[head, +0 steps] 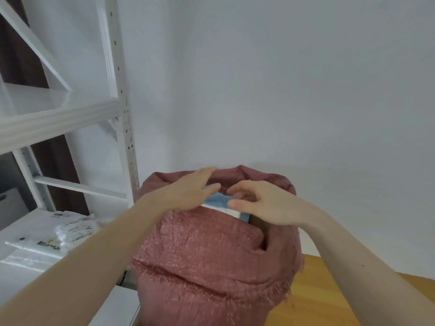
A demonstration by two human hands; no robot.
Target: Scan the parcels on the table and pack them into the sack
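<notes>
A bulging pink woven sack (211, 255) stands in front of me, its mouth open at the top with the rim rolled down. A blue and white parcel (217, 200) shows inside the mouth. My left hand (188, 191) reaches over the mouth with fingers straight, its fingertips by the sack's far rim and above the parcel. My right hand (259, 203) hovers at the right of the mouth with loosely curled fingers close to the parcel's edge; whether it touches it is unclear.
A white metal shelf rack (117, 102) stands at the left against the wall. Several white plastic mailer parcels (58, 234) lie on its lower shelf. A wooden table top (329, 290) shows at the lower right behind the sack.
</notes>
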